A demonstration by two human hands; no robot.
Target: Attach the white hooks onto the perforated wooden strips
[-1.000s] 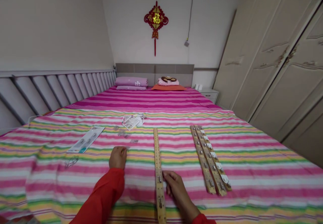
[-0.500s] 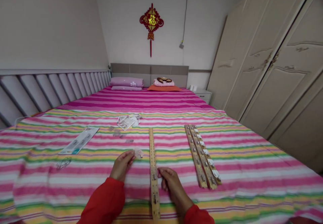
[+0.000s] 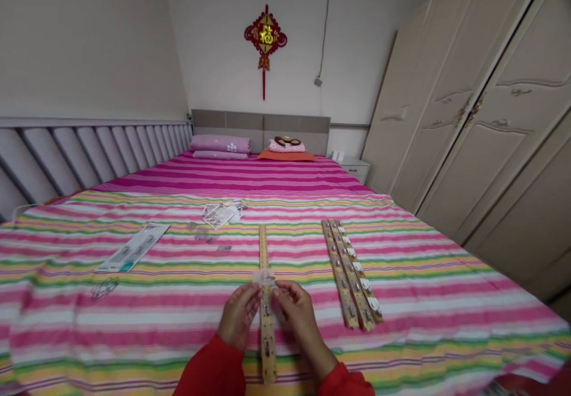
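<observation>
My left hand [image 3: 239, 317] and my right hand [image 3: 297, 319] meet over a long wooden strip [image 3: 263, 247] with small metal fittings, which lies lengthwise on the striped bedspread. A small clear plastic piece [image 3: 264, 276] sits at the fingertips of both hands, just above the strip, and seems pinched from each side. Two more wooden strips [image 3: 341, 271] lie side by side to the right, carrying white round pieces. Further left are a packaging card [image 3: 132, 247], some small clear pieces [image 3: 201, 234] and loose paper sheets [image 3: 218, 216].
A tangle of thin clear material [image 3: 104, 289] lies on the bedspread at the left. The bed [image 3: 232, 173] runs to a grey headboard [image 3: 261, 123] with pillows. A padded grey rail [image 3: 80, 152] lines the left side, and a cream wardrobe [image 3: 486, 128] stands at the right.
My left hand has carried the clear piece rightward over the strip. My right hand has come up to it. The view has shifted slightly left.
</observation>
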